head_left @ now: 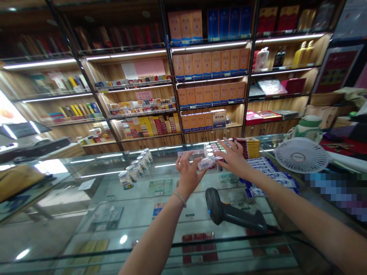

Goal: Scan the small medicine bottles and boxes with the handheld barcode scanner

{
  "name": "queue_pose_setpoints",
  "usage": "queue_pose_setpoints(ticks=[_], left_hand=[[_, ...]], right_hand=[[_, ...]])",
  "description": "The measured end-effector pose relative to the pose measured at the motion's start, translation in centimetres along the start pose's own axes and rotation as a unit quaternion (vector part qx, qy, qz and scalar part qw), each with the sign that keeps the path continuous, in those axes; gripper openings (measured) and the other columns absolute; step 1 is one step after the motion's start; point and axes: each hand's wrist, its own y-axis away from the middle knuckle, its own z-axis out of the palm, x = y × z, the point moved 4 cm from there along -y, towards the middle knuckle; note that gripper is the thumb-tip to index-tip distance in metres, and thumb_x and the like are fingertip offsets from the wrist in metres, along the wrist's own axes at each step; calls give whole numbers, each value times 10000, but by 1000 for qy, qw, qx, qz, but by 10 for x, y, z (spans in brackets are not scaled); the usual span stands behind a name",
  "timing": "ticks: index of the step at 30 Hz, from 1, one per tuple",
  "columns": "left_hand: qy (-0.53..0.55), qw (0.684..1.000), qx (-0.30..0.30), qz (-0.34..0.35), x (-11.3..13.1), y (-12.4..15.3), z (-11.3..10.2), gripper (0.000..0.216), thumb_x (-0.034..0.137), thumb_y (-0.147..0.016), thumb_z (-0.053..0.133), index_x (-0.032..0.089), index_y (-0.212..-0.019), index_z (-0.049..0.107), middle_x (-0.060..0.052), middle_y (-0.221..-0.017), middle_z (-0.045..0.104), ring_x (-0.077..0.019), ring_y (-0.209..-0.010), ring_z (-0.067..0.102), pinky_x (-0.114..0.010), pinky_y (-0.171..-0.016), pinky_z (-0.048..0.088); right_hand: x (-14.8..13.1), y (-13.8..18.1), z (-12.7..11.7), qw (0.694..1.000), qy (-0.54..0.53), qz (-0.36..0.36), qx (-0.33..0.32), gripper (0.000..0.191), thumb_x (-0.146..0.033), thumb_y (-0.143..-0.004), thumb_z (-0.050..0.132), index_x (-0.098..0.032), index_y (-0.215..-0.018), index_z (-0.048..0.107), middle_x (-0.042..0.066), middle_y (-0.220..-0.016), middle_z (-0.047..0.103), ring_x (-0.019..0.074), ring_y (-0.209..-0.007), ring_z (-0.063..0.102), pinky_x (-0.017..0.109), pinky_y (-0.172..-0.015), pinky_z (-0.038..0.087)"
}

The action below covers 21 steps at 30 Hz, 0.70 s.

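Note:
Above the glass counter (114, 202), my left hand (188, 172) pinches a small clear plastic jar (205, 164) that lies tilted on its side. My right hand (233, 154) is on the other side of it, fingers spread over a cluster of small jars with pale lids (208, 149). Its thumb is close to the held jar; whether they touch is unclear. The right fingers partly hide the cluster. Further left, several similar white-lidded jars (134, 171) stand in a slanting row. A black barcode scanner (226, 214) rests on the glass below my right hand.
Blue-and-white packets (266, 173) and a stack of yellow-and-red boxes (252, 148) sit right of my hands. Beyond them are a white fan (301, 154) and a green-and-white jug (308, 128). Shelves of orange boxes (210, 65) rise behind the counter.

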Motion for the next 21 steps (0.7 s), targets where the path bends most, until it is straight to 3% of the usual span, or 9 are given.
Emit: queue_pose_setpoints(ticks=[13, 21], left_hand=[[-15, 999, -35, 8, 3, 1, 5, 400, 519, -823, 727, 303, -1157, 692, -116, -1441, 495, -323, -1366, 414, -537, -1168, 215], [-27, 994, -82, 72, 16, 7, 19, 348, 521, -846, 703, 325, -1134, 708, -83, -1434, 539, -306, -1348, 439, -540, -1196, 155]], right_hand=[[5, 13, 3, 998, -61, 22, 29, 297, -438, -945, 566, -285, -1172, 684, 77, -1639, 279, 320, -1478, 233, 534, -1158, 178], [3, 14, -3, 995, -84, 42, 21, 307, -468, -965, 485, -247, -993, 696, 57, -1624, 307, 325, -1475, 228, 538, -1167, 172]])
